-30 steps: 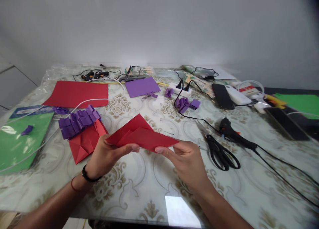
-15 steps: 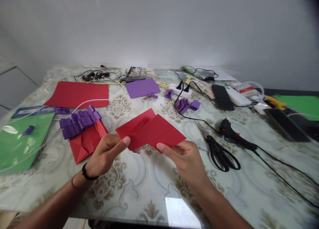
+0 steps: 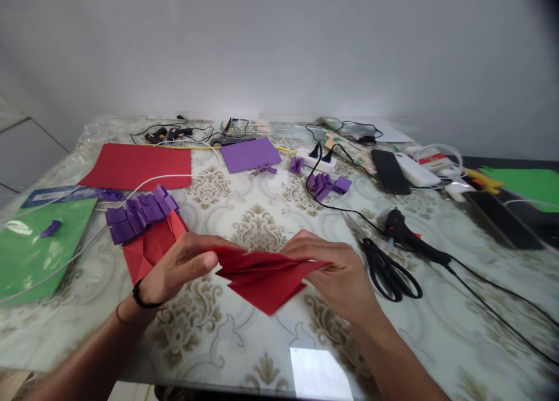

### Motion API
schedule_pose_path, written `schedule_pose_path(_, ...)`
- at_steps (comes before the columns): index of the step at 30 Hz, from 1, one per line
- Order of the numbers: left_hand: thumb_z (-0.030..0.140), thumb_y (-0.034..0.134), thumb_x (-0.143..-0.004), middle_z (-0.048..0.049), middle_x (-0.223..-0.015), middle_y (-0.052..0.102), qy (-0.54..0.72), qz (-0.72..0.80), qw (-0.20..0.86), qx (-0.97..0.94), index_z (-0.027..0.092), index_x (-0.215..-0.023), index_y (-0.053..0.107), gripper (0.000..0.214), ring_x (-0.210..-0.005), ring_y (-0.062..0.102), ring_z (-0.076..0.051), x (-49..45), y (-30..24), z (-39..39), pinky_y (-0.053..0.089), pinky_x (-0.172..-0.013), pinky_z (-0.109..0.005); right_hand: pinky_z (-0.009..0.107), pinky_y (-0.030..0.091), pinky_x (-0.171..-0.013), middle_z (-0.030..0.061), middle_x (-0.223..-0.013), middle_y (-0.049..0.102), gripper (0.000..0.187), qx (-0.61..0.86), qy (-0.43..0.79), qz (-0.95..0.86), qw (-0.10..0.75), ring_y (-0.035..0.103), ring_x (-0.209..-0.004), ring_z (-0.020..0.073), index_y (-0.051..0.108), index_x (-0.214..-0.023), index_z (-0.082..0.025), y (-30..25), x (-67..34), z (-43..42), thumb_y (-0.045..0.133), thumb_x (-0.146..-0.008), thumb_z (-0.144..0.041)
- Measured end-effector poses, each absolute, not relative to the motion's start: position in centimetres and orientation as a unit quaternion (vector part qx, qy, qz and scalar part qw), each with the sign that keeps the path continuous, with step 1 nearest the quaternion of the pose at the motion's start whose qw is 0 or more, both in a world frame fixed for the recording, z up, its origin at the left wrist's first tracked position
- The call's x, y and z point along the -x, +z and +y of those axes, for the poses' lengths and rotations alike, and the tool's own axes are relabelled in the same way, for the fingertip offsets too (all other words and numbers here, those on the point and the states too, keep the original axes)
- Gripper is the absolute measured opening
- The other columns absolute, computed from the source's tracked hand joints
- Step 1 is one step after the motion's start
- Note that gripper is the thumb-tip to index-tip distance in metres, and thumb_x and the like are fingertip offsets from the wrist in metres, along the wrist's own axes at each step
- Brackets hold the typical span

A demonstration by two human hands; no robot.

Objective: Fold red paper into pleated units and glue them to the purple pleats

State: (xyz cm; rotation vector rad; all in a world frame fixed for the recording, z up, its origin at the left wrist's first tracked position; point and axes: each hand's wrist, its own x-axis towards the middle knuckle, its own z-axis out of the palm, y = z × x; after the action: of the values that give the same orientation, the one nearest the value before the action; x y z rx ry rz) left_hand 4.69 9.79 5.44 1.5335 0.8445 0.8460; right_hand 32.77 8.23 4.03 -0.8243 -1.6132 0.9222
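Note:
A folded red paper piece (image 3: 262, 279) lies low over the patterned table (image 3: 262, 343), held between both hands. My left hand (image 3: 177, 267) grips its left end with thumb and fingers closed on it. My right hand (image 3: 338, 276) pinches its right end, fingers curled over the top fold. Just left of my left hand rests another folded red paper (image 3: 146, 247), with a pleated purple paper strip (image 3: 140, 212) lying on its far edge.
Black scissors (image 3: 386, 270) and a black glue gun (image 3: 408, 235) with its cable lie right of my right hand. A red sheet (image 3: 135, 165), a purple sheet (image 3: 248, 153), green sheets (image 3: 39, 247), a power strip (image 3: 317, 156), phones and small purple folds fill the far table.
Both hands have lowered the red paper from chest height toward the table and tipped it flatter, with the fingers now folded over its top.

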Motion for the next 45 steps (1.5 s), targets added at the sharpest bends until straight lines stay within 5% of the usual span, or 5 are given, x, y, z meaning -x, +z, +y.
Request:
schedule_pose_path(17, 0.038, 0.091, -0.081, -0.0061, -0.108, 0.083, 0.303, 0.355, 0.588, -0.66, 0.021, -0.111, 0.081, 0.036, -0.102, 0.078, -0.027, -6.0, 5.7, 9.6, 0.064, -0.089, -0.032, 0.045, 0.055, -0.096, 0.008, -0.123, 0.056, 0.054, 0.407, 0.161, -0.715, 0.545, 0.06, -0.107, 0.0254, 0.064, -0.14, -0.035, 2.9, -33.1, 8.1, 0.079, -0.09, -0.021)
schedule_pose_path(27, 0.042, 0.074, -0.096, 0.0023, -0.07, 0.07, 0.305, 0.432, 0.596, -0.605, 0.021, -0.095, 0.075, 0.022, -0.058, 0.063, -0.014, -7.1, 5.1, 9.5, 0.045, -0.048, -0.021, 0.043, 0.051, -0.086, 0.0044, -0.099, 0.076, 0.027, 0.33, -0.006, -0.832, 0.446, 0.061, -0.093, 0.0227, 0.077, -0.112, -0.027, 4.0, -31.3, 7.2, 0.068, -0.098, -0.007)
schedule_pose_path(33, 0.032, 0.073, -0.098, -0.0043, -0.116, 0.08, 0.344, 0.393, 0.53, -0.668, 0.038, -0.169, 0.028, 0.085, -0.097, 0.077, -0.02, -4.8, 5.1, 10.6, 0.062, -0.079, -0.026, 0.044, 0.058, -0.088, 0.0023, -0.098, 0.081, 0.025, 0.277, 0.092, -0.842, 0.453, 0.073, -0.09, 0.0197, 0.079, -0.105, -0.026, 4.2, -32.1, 7.9, 0.065, -0.098, -0.006)
schedule_pose_path(38, 0.026, 0.069, -0.1, -0.0062, -0.141, 0.073, 0.257, 0.358, 0.479, -0.759, 0.031, -0.144, 0.068, 0.045, -0.133, 0.068, -0.028, -4.3, 5.9, 10.9, 0.057, -0.109, -0.035, 0.045, 0.061, -0.097, 0.0033, -0.102, 0.082, 0.025, 0.275, 0.086, -0.848, 0.445, 0.077, -0.094, 0.0189, 0.078, -0.101, -0.025, 4.2, -32.6, 8.0, 0.063, -0.099, -0.006)
schedule_pose_path(45, 0.021, 0.078, -0.093, -0.009, -0.144, 0.071, 0.257, 0.342, 0.415, -0.803, 0.033, -0.154, 0.059, 0.065, -0.13, 0.07, -0.028, -4.4, 6.2, 10.7, 0.058, -0.109, -0.039, 0.046, 0.059, -0.105, 0.0024, -0.103, 0.082, 0.026, 0.277, 0.1, -0.86, 0.417, 0.078, -0.09, 0.0165, 0.078, -0.098, -0.027, 4.0, -32.9, 8.1, 0.061, -0.101, -0.008)
